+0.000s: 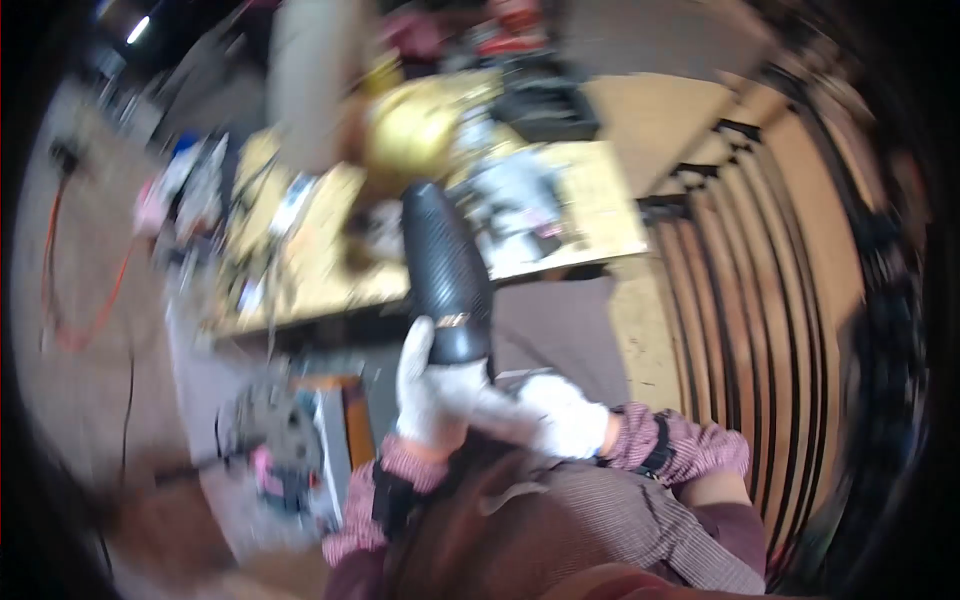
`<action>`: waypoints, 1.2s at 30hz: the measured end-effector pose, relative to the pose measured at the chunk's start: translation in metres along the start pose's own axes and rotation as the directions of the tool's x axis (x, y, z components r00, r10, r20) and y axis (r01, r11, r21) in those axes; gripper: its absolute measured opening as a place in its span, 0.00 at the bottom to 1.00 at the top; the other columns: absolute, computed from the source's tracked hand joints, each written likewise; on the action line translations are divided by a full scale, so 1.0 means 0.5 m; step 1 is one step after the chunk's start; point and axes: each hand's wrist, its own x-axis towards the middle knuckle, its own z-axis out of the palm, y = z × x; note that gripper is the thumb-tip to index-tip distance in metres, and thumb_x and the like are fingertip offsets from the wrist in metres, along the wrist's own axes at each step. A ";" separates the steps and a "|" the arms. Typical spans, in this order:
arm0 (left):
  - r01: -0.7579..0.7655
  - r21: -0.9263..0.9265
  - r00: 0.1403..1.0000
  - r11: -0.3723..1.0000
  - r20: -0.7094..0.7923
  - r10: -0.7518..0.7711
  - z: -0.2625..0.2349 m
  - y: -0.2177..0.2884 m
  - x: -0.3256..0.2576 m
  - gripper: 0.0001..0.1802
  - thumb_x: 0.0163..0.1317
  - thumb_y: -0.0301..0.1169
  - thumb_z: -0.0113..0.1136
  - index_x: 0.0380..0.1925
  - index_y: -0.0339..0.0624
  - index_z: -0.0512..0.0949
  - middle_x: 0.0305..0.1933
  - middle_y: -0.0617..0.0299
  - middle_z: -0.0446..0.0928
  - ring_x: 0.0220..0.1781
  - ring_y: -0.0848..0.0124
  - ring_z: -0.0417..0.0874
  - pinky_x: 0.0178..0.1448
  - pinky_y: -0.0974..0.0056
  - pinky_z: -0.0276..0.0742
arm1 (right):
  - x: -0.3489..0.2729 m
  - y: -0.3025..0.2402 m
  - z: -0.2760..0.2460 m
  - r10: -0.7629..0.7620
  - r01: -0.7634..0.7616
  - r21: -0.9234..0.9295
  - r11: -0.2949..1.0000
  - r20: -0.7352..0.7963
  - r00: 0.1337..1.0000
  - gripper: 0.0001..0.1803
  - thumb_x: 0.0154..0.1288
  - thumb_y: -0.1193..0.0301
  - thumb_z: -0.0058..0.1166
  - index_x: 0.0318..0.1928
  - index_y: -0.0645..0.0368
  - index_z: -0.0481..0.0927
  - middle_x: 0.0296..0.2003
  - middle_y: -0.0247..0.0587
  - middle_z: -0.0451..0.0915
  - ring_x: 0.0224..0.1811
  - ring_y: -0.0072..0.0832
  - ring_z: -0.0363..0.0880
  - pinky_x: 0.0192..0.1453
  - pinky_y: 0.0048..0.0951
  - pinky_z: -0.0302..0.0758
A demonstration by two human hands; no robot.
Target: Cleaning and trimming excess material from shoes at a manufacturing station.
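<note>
At frame centre, above the lap: black tapered part (446,270), textured surface, rounded narrow end pointing up and away, thin metallic band near the wide lower end.
Left hand (428,392): white work glove, fingers closed around the wide lower end of the black tapered part, just below the band.
Right hand (562,412): white work glove, set against the left hand at the part's base; whether it grips cannot be told.
Sleeves: pink-striped cuffs, dark strap on each wrist.
Workbench (610,205): pale wooden top beyond the part, cluttered; items blurred.
Gold object (412,130): rounded, shiny, on the workbench behind the part's tip.
Packages and labels: white and grey flat items on the bench, too blurred to tell apart.
Power tool (275,432): grey, on the floor, left of the left hand.
Orange cable (85,300): loops across the floor, far left.
Curved wooden slats (770,300): at right, dark gaps between.
</note>
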 end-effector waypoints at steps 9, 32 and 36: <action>0.068 0.197 0.968 0.978 0.224 -0.112 0.070 -0.075 0.094 0.37 0.59 0.29 0.54 0.69 0.29 0.61 0.71 0.47 0.67 0.72 0.56 0.68 0.80 0.55 0.56 | -0.038 -0.149 -0.043 -0.189 0.085 -0.912 0.401 0.008 0.982 0.05 0.65 0.67 0.54 0.38 0.52 0.80 0.35 0.40 0.80 0.26 0.39 0.79 0.29 0.37 0.75; 0.034 -0.254 0.999 0.967 0.008 -0.033 -0.017 0.020 0.069 0.58 0.62 0.74 0.40 0.72 0.29 0.56 0.75 0.42 0.60 0.74 0.51 0.65 0.80 0.49 0.56 | 0.003 -0.128 -0.103 -0.438 0.056 -0.864 0.500 -0.197 0.877 0.24 0.58 0.71 0.63 0.57 0.57 0.82 0.57 0.52 0.80 0.57 0.46 0.81 0.61 0.38 0.77; 0.070 -0.177 0.997 0.982 -0.004 -0.071 0.011 0.011 0.079 0.59 0.63 0.75 0.35 0.72 0.28 0.55 0.76 0.45 0.60 0.76 0.54 0.63 0.81 0.53 0.53 | 0.000 -0.122 -0.099 -0.396 -0.060 -0.918 0.392 -0.227 0.890 0.25 0.56 0.71 0.64 0.58 0.53 0.82 0.61 0.48 0.78 0.59 0.44 0.79 0.63 0.39 0.75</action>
